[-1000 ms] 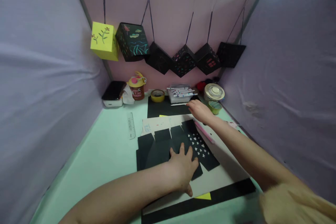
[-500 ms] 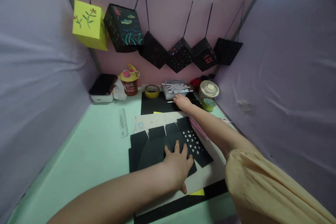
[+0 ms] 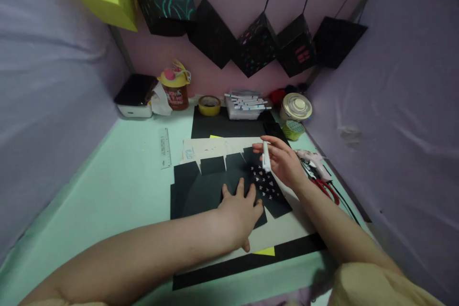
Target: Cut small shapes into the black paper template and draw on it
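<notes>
My left hand lies with its fingers spread on a cut sheet of black paper, which has several flaps along its far edge. Small white stars and hearts mark the right-hand panel of that sheet. Above this panel my right hand grips a white marker between thumb and fingers, held off the paper. Beneath the black sheet lies a larger whitish board, with yellow paper and more black paper showing under it.
At the back stand a box of markers, a tape roll, a brown jar and a round lidded container. A ruler lies left. Right are a glue gun and red-handled scissors. Paper boxes hang above.
My right hand has come back from beside the marker box toward me, bringing the white marker over the decorated panel. My left hand stays on the black paper. The view has tilted down.
</notes>
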`<state>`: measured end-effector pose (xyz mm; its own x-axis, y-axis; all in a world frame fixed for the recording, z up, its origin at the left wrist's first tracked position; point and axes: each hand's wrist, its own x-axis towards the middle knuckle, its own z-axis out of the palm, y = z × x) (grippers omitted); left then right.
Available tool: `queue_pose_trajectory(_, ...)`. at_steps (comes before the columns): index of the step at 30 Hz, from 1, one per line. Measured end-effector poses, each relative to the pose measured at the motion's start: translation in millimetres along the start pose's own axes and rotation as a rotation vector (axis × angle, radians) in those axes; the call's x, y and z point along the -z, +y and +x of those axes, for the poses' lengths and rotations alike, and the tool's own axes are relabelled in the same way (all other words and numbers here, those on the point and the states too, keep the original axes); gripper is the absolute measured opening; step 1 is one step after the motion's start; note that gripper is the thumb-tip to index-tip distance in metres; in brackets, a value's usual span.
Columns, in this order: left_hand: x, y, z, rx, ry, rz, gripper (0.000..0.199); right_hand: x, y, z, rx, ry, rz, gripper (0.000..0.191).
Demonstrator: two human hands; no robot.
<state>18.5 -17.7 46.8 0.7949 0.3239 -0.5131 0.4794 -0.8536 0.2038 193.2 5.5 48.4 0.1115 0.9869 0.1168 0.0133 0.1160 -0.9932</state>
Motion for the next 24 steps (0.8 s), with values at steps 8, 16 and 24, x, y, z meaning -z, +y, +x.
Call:
queue_pose_trajectory(8,6.6,3,-2,0.012,-0.046,-0.001,0.113,-12,33,-11,-0.093,0.121,-0.004,0.025)
queue_pose_trajectory(16,9.4,-2,-5,-0.033,0.001,-0.055,0.106,-9,35,-15,0.004,0.124,-0.29,0.012)
queue_pose_trajectory(24,3.7,-5,-5,-0.063,0.075,-0.116,0.099,-12,38,-18,0.111,0.18,-0.57,0.014)
